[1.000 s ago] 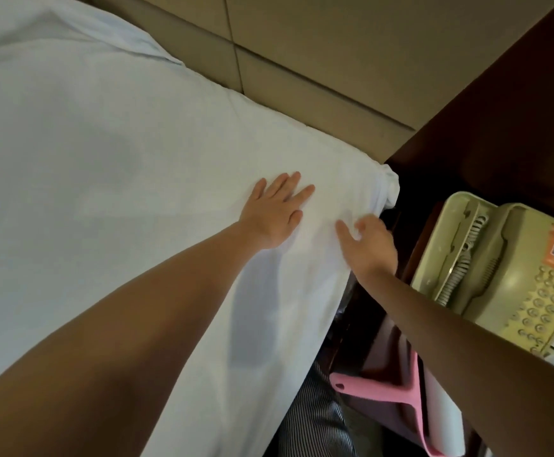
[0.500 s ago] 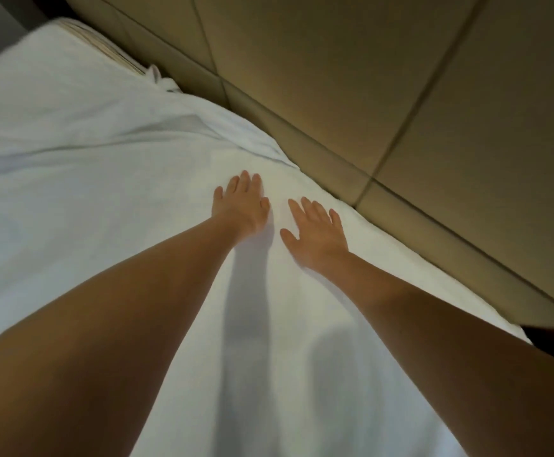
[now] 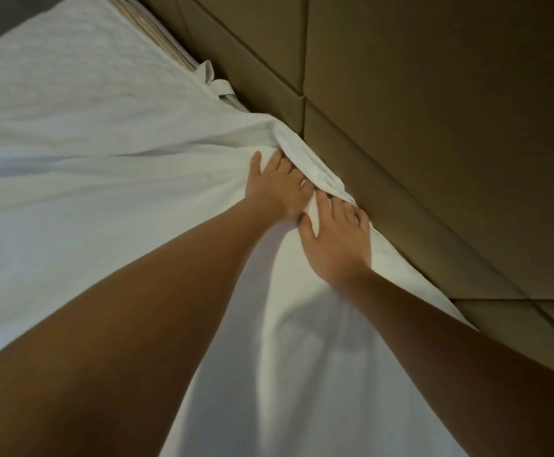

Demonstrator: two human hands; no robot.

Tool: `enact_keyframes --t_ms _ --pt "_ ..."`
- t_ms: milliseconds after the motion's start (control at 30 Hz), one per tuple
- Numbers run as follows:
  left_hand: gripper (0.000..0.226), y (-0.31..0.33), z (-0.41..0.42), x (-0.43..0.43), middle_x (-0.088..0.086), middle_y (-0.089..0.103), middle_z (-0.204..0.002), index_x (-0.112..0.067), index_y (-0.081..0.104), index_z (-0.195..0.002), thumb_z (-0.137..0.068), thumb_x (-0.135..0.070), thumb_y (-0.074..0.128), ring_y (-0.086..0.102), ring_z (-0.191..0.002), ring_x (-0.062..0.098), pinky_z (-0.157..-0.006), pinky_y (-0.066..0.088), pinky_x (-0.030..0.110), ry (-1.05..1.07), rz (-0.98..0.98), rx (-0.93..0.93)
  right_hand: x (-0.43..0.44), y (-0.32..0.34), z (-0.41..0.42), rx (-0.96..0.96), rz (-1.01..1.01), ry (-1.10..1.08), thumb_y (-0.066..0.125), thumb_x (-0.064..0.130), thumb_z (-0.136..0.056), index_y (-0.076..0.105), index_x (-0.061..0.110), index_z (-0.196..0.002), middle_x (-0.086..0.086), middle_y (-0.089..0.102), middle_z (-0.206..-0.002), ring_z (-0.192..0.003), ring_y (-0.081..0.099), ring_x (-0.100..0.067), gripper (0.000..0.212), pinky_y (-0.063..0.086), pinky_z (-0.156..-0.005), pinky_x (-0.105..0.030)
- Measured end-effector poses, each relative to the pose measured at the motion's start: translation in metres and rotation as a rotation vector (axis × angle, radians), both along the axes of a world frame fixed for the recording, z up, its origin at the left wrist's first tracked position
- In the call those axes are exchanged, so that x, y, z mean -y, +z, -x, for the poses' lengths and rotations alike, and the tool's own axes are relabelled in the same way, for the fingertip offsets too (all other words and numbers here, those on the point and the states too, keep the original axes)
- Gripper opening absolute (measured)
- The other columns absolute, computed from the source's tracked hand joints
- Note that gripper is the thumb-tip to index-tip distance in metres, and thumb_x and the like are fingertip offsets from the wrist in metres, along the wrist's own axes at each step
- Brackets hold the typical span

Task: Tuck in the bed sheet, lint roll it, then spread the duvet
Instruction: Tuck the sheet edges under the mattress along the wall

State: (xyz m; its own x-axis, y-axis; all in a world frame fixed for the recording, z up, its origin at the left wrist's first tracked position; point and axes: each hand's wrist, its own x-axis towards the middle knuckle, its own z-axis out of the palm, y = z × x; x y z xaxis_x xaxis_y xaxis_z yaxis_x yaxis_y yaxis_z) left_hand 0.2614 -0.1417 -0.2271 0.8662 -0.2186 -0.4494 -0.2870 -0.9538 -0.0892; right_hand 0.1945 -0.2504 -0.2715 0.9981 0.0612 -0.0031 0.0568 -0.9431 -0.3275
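Observation:
The white bed sheet (image 3: 111,206) covers the near part of the bed, and its edge is bunched into a thick fold (image 3: 305,156) against the headboard. My left hand (image 3: 277,188) lies flat on the sheet with its thumb spread; its fingertips are hidden under that fold. Just to the right, my right hand (image 3: 338,240) presses on the sheet with straight fingers that reach the fold's lower end. The two hands almost touch. No lint roller or duvet is in view.
The padded beige headboard (image 3: 417,103) runs diagonally along the bed's far edge. At the upper left, a quilted mattress cover (image 3: 71,64) and the striped mattress edge (image 3: 173,44) lie bare beyond the sheet. A white strap (image 3: 218,85) sits at that edge.
Both hands have slid across the sheet away from the bedside table to the headboard edge. The sheet's edge is now bunched up over my fingertips, and my view has turned left.

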Motion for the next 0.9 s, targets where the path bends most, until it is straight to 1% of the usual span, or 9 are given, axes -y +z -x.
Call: enact_keyframes --t_ms 167,233,300,400,533,633,700,767,900 --pt "0.048 0.014 0.023 -0.018 0.000 0.012 -0.158 -0.020 0.016 -0.150 -0.102 -0.026 0.021 0.008 -0.145 0.018 -0.118 0.005 0.037 0.088 0.313 0.004 -0.009 0.017 0.003 -0.046 0.048 -0.024 0.026 0.038 -0.089 0.058 0.001 -0.123 -0.021 0.064 -0.110 -0.099 0.060 -0.038 0.060 0.042 -0.094 -0.046" --pt "0.044 0.023 0.023 -0.028 0.006 0.034 -0.150 -0.014 0.034 -0.144 -0.101 -0.018 0.028 0.029 -0.138 0.021 -0.114 0.019 0.032 0.245 0.518 0.033 -0.022 0.030 0.000 -0.112 0.050 -0.069 0.026 0.041 -0.090 0.051 -0.003 -0.128 -0.026 0.058 -0.118 -0.106 0.056 -0.042 0.064 0.037 -0.099 -0.051" --pt "0.036 0.035 0.019 -0.041 0.013 0.048 -0.134 -0.005 0.046 -0.131 -0.098 -0.012 0.033 0.044 -0.124 0.027 -0.103 0.031 0.031 0.418 0.595 0.086 -0.035 0.035 -0.001 -0.251 0.088 -0.091 0.025 0.057 -0.092 0.027 0.005 -0.145 -0.025 0.039 -0.140 -0.128 0.037 -0.043 0.074 0.020 -0.110 -0.055" --pt "0.031 0.046 0.017 -0.065 0.018 0.045 -0.125 0.000 0.041 -0.125 -0.095 -0.006 0.037 0.048 -0.111 0.032 -0.090 0.037 0.034 0.482 0.502 0.140 -0.042 0.031 -0.003 -0.404 0.121 -0.070 0.007 0.080 -0.078 -0.013 0.034 -0.148 -0.016 0.009 -0.155 -0.141 0.007 -0.042 0.086 -0.003 -0.110 -0.061" --pt "0.046 0.052 -0.006 -0.106 0.019 0.040 -0.129 -0.005 0.033 -0.136 -0.092 -0.001 0.044 0.052 -0.103 0.034 -0.085 0.041 0.035 0.500 0.568 0.352 -0.040 0.032 -0.009 -0.490 0.090 -0.043 0.008 0.082 -0.077 -0.024 0.041 -0.142 -0.011 -0.007 -0.158 -0.143 -0.008 -0.040 0.083 -0.013 -0.107 -0.062" --pt "0.083 0.055 -0.048 -0.125 0.015 0.019 -0.143 -0.025 0.012 -0.149 -0.086 -0.014 0.064 0.054 -0.088 0.029 -0.076 0.046 0.034 0.536 0.407 0.216 -0.042 0.031 -0.013 -0.562 0.132 -0.024 0.006 0.082 -0.076 -0.029 0.042 -0.139 -0.009 -0.015 -0.157 -0.143 -0.012 -0.039 0.083 -0.016 -0.106 -0.062" --pt "0.068 0.053 -0.064 -0.129 0.016 0.021 -0.143 -0.021 0.025 -0.144 -0.088 -0.031 0.063 0.053 -0.101 0.033 -0.081 0.043 0.036 0.455 0.151 0.045 -0.046 0.026 -0.014 -0.569 0.165 -0.054 0.005 0.081 -0.076 -0.031 0.042 -0.138 -0.008 -0.015 -0.157 -0.143 -0.011 -0.039 0.082 -0.017 -0.105 -0.062" --pt "0.044 0.052 -0.072 -0.132 0.018 0.039 -0.132 -0.008 0.039 -0.132 -0.096 -0.030 0.049 0.050 -0.112 0.035 -0.088 0.041 0.037 0.317 0.033 0.030 -0.049 0.021 -0.017 -0.571 0.195 -0.086 0.006 0.081 -0.077 -0.031 0.043 -0.138 -0.008 -0.016 -0.157 -0.143 -0.011 -0.038 0.081 -0.018 -0.105 -0.062" --pt "0.033 0.073 -0.099 -0.113 0.020 0.042 -0.129 -0.001 0.040 -0.127 -0.094 -0.001 0.036 0.052 -0.108 0.038 -0.088 0.041 0.039 0.227 0.222 0.335 -0.050 0.024 -0.009 -0.523 0.271 -0.094 -0.019 0.086 -0.059 -0.032 0.041 -0.137 -0.008 -0.010 -0.157 -0.142 -0.002 -0.038 0.091 -0.013 -0.106 -0.063"
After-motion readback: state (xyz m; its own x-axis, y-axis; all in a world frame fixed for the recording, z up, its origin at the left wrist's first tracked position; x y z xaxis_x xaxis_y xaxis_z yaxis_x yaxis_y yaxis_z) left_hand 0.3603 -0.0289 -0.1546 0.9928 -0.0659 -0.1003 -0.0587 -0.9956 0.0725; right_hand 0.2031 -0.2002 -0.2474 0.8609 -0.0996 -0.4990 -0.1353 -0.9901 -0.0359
